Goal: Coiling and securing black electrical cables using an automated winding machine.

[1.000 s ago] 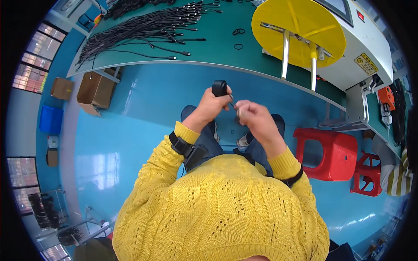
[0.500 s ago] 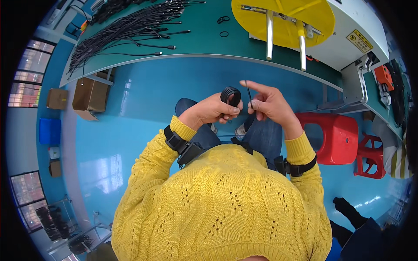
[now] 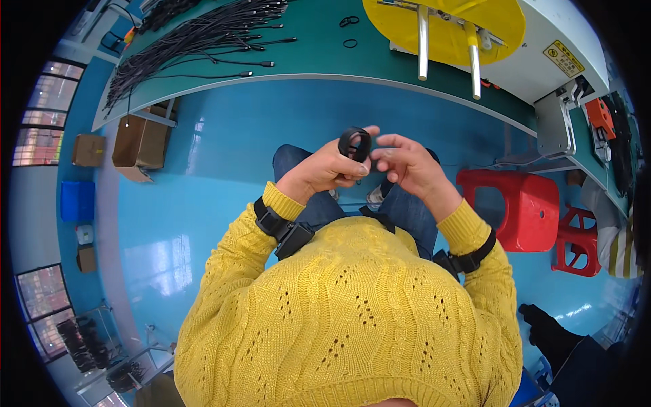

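A small coil of black cable is pinched in my left hand, thumb across its lower side and fingers behind it. Its round opening faces up. Just to the right, my right hand hovers close to the coil, fingers spread and a little blurred, and I see nothing between them. Both hands are above my knees, in front of the table edge.
A green table spans the far side, with a pile of black cables and small black rings on it. A machine with a yellow disc stands at right. Red stools are at right; a cardboard box lies left.
The thin black band stretched between my right thumb and forefinger no longer shows there. My right hand has moved left toward the coil, which is tilted more upright.
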Demonstrator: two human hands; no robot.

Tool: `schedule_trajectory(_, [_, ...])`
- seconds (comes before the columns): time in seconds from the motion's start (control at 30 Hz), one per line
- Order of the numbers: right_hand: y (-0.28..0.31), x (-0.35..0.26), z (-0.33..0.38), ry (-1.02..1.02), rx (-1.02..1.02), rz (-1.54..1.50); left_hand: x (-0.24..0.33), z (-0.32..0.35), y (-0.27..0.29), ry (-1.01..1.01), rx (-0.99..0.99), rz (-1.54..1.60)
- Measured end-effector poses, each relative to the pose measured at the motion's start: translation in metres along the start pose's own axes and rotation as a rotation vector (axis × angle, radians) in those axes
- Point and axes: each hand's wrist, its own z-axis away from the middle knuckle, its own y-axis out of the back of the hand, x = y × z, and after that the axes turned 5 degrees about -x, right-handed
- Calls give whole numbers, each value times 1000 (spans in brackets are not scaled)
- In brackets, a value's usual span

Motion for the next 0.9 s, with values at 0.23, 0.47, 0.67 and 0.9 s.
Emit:
schedule_trajectory(0.23, [1,-23,-4,25,31,574,-12,-5,7,37,-59,107])
schedule_trajectory(0.47, [-43,-15,-19,196,93,1655,-20,-15,-8,43,173,-561])
schedule_trajectory(0.67, [-37,-1,-32,253,141,1622,-28,-10,10,137,166,-448])
schedule_trajectory(0.9, [10,11,-28,98,101,869,-21,0,27,-7,200,603])
